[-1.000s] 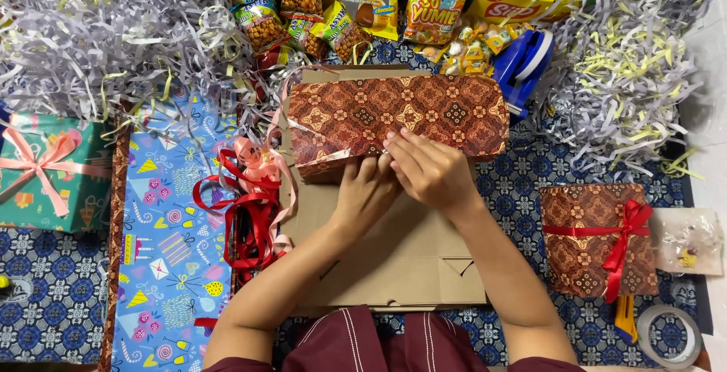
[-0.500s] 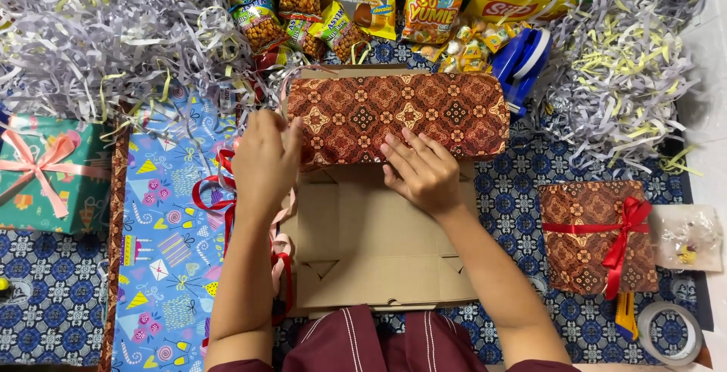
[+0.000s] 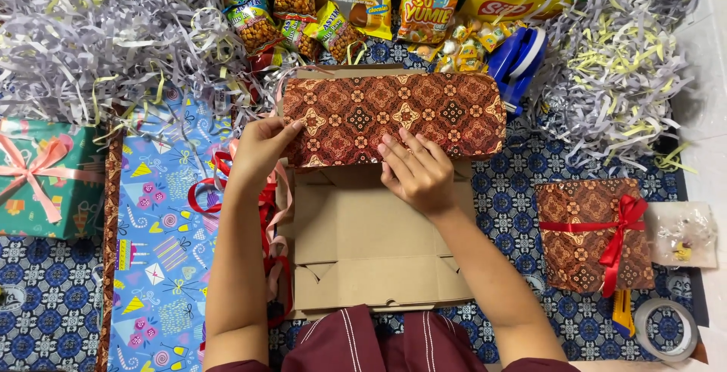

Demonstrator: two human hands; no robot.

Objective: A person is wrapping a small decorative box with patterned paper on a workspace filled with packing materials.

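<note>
While the brown patterned wrapping paper (image 3: 394, 114) already lies folded over the far part of the flat cardboard box (image 3: 379, 243) at the frame's centre, the near part of the cardboard is bare. The left hand (image 3: 261, 152) pinches the paper's left edge between thumb and fingers; the right hand (image 3: 416, 171) presses flat on its lower edge, fingers held together. No ribbon is on it yet: red ribbon (image 3: 219, 190) lies loose at the left. At right sits a finished wrapped box (image 3: 587, 232), a tape roll (image 3: 666, 330) below it.
</note>
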